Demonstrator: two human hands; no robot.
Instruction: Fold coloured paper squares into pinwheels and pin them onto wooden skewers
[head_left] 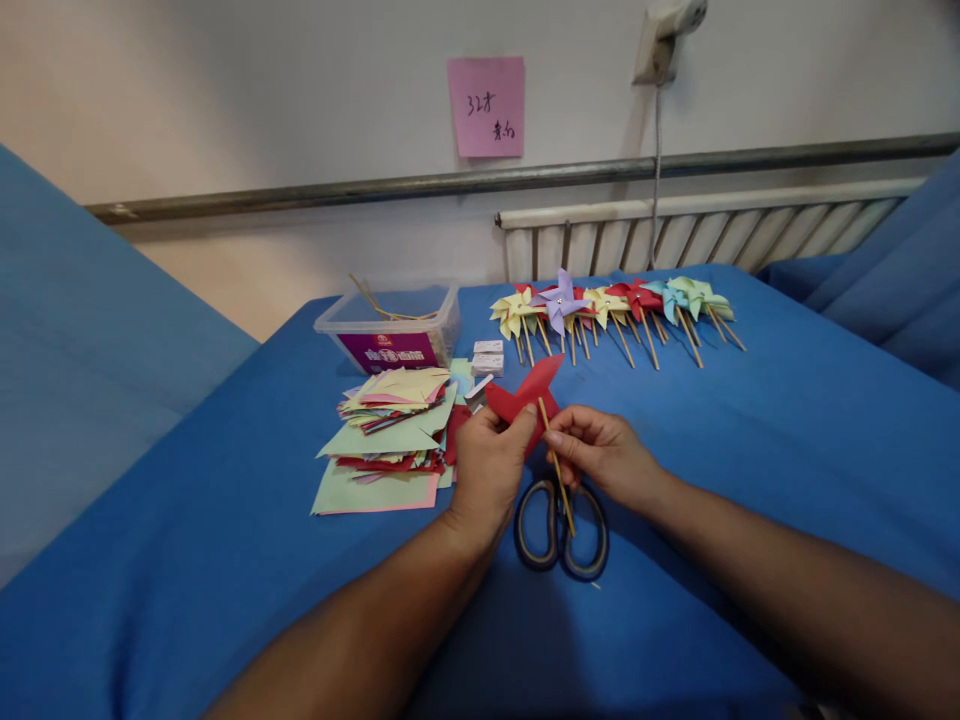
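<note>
My left hand (489, 463) is closed on a red paper pinwheel (523, 396), held up over the blue-covered table (750, 420). My right hand (600, 452) pinches a thin wooden stick (556, 468) that runs up behind the pinwheel's centre. Right under both hands lie scissors (561, 538) with dark handle loops, untouched.
A stack of coloured paper squares (390, 435) lies left of my hands. Behind it stands a clear plastic box (391, 326) with sticks, and small white boxes (487, 356) sit beside it. A row of finished pinwheels (611, 305) lies at the far edge. A pink note (486, 105) hangs on the wall.
</note>
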